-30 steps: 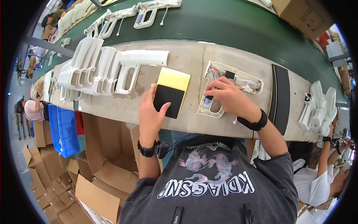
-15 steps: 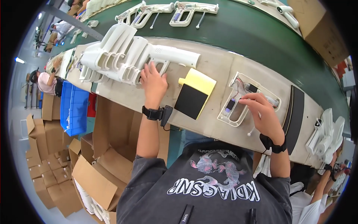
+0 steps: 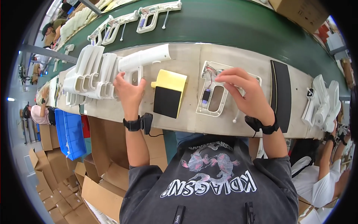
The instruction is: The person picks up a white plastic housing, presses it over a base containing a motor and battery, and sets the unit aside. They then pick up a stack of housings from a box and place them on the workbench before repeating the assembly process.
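Note:
My left hand (image 3: 128,91) closes its fingers and thumb around the handle of a white plastic gun-shaped shell (image 3: 145,58), beside a row of stacked white shells (image 3: 89,76). On the bench to the right lies an open white shell half (image 3: 217,109) with thin wires and a small black and purple part (image 3: 206,96) inside. My right hand (image 3: 248,93) hangs over this half, fingers bent together, fingertips at the wires; what they pinch, if anything, is hidden. A white rod with a ball end (image 3: 235,120) sticks out below it.
Between my hands lie a yellow pad (image 3: 170,79) and a black foam block (image 3: 166,102). A black strip (image 3: 281,97) and more white shells (image 3: 322,102) are at the right. Beyond runs a green belt (image 3: 209,26) carrying similar open shells. A blue bin (image 3: 71,132) and cardboard boxes stand lower left.
My left hand has taken hold of a shell's handle, and that shell has tilted upward, away from the stack. My right hand stays over the open half. The whole view has turned slightly.

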A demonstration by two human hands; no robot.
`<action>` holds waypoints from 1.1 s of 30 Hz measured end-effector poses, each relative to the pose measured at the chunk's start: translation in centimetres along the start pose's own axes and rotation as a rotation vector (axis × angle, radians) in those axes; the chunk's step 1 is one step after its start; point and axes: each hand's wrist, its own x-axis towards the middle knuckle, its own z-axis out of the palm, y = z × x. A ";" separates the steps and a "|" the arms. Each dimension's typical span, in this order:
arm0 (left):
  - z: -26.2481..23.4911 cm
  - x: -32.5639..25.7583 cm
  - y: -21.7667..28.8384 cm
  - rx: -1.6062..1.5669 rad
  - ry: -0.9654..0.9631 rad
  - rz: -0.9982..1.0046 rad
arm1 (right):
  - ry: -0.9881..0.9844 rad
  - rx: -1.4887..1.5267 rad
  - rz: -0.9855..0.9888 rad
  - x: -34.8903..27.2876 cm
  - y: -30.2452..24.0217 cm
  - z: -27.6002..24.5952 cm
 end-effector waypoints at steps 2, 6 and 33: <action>-1.8 -0.6 2.2 -0.041 0.068 0.062 | 0.022 0.026 0.032 0.5 -0.6 -0.4; -3.5 -3.8 9.1 -0.107 0.092 0.309 | 0.247 -0.356 -0.143 1.4 -1.6 -0.9; 7.1 -0.8 15.0 -0.605 -0.795 0.673 | 0.047 -0.369 0.191 -5.8 7.9 -5.8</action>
